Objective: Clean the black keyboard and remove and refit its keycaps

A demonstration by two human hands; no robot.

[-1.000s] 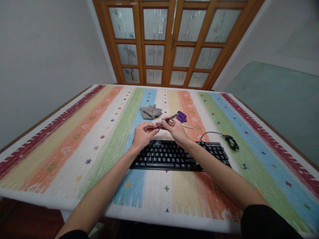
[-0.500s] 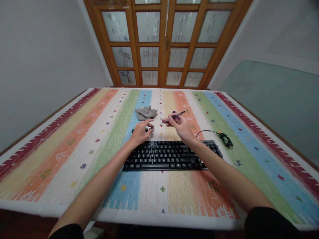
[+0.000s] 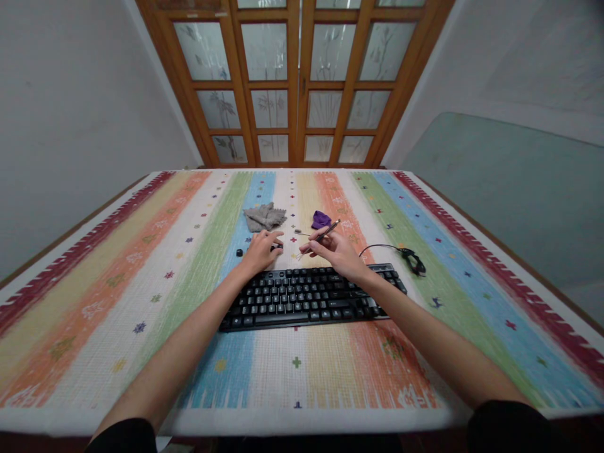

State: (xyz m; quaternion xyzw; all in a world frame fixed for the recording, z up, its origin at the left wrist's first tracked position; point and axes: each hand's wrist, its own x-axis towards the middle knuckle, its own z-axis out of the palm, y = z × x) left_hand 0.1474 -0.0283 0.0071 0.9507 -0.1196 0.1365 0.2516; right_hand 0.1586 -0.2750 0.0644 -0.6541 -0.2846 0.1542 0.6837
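Note:
My left hand (image 3: 262, 253) rests just behind the keyboard's upper left, its thumb and fingers curled around a small black piece, apparently a keycap (image 3: 278, 247). Another black keycap (image 3: 240, 253) lies left of that hand. In my right hand (image 3: 340, 253) is a slim, dark pen-like tool (image 3: 329, 230), gripped like a pencil, with its thin pale tip slanting down to the left. A thin stem with a small dark tuft (image 3: 297, 231) shows beside the right fingers; whether they hold it I cannot tell. Below both hands lies the black keyboard (image 3: 287, 301), partly covered by my right forearm.
Behind my left hand is a crumpled grey cloth (image 3: 265, 217). A purple cloth (image 3: 321, 219) lies behind the right hand. The keyboard's coiled cable (image 3: 412, 260) rests to the right on the striped tablecloth (image 3: 155, 264). Wooden glazed doors (image 3: 295, 100) stand beyond the table.
My right hand has come down toward me with the tool, uncovering the purple cloth. My left hand stays curled near the keycaps. The whole view has shifted slightly.

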